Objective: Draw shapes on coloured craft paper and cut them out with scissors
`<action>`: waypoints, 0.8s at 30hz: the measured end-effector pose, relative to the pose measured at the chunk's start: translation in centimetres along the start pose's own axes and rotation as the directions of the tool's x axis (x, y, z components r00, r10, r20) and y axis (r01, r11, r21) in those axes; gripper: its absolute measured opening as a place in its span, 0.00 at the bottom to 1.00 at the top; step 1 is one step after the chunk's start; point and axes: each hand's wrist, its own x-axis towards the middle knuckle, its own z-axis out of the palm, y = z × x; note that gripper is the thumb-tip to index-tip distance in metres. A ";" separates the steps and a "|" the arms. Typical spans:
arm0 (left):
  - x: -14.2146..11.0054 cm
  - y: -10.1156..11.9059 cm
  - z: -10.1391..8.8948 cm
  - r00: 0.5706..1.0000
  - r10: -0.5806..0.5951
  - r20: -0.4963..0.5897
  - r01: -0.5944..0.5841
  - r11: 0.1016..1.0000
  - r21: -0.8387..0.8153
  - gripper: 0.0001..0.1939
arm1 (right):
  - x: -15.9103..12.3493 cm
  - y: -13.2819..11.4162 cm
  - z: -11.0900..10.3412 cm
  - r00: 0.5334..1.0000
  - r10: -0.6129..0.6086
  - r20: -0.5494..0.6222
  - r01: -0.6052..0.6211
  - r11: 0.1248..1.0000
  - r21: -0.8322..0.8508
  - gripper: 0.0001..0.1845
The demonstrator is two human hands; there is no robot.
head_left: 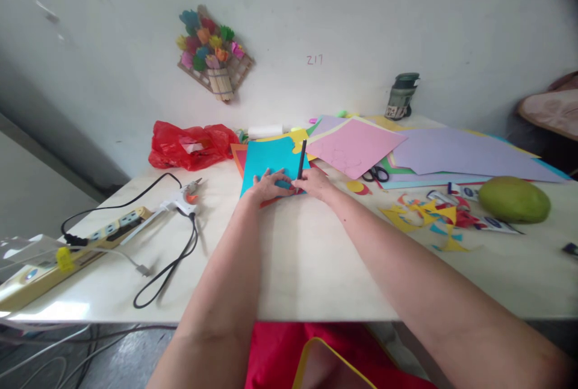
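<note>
My left hand (271,185) lies with its fingers spread on a blue sheet of paper (266,159), pressing it against the table. In my right hand (313,184) a dark pen (302,160) stands nearly upright, its lower end close to the blue sheet's near right corner and my left fingertips. The pen's tip is too small to make out. Orange and red sheets (238,157) show from under the blue one. Behind it lies a yellow sheet (300,136) with a cut edge.
Left are a glue gun (183,201) with a looped cord, a power strip (112,227) and a red plastic bag (189,145). Right lie pink paper (354,147), purple paper (456,154), scissors (376,174), paper scraps (424,214), a green mango-like fruit (515,199) and a bottle (401,97).
</note>
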 end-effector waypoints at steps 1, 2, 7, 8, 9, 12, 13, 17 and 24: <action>0.0 0.0 0.0 1.000 0.007 -0.001 -0.007 1.000 0.002 0.25 | 0.1 0.2 0.0 1.000 0.001 -0.006 0.000 0.999 0.046 0.10; 0.0 -0.1 0.0 1.000 0.013 -0.002 -0.013 1.000 0.002 0.24 | 0.2 0.5 0.1 1.000 0.000 -0.009 0.001 0.995 0.096 0.10; 0.0 0.0 0.1 1.000 0.018 -0.017 -0.018 1.000 0.004 0.22 | 0.3 0.9 0.0 1.000 -0.008 -0.001 0.008 0.980 0.199 0.09; 0.0 0.0 0.2 1.000 0.017 -0.023 -0.017 1.000 0.005 0.21 | 0.2 0.8 -0.1 1.000 -0.003 0.001 0.003 0.984 0.180 0.08; 0.0 0.0 0.2 0.999 0.015 -0.030 -0.015 1.000 0.007 0.21 | 0.1 0.7 -0.1 1.000 0.003 0.002 -0.003 0.988 0.156 0.08; 0.0 0.0 0.4 0.999 0.009 -0.047 -0.008 1.000 0.012 0.21 | -0.2 0.2 -0.4 1.000 0.013 0.005 -0.014 0.995 0.095 0.08; 0.0 0.0 0.4 0.999 0.005 -0.053 -0.004 1.000 0.013 0.22 | -0.3 0.1 -0.5 1.000 0.014 0.007 -0.015 0.996 0.085 0.08; 0.1 -0.1 0.5 0.998 0.004 -0.057 -0.003 1.000 0.018 0.22 | -0.5 -0.1 -0.6 1.000 0.001 0.022 -0.003 0.996 0.089 0.08; 0.2 -0.1 0.6 0.998 0.012 -0.060 -0.011 1.000 0.022 0.23 | -0.2 0.3 -0.4 1.000 -0.018 0.021 0.016 0.996 0.082 0.09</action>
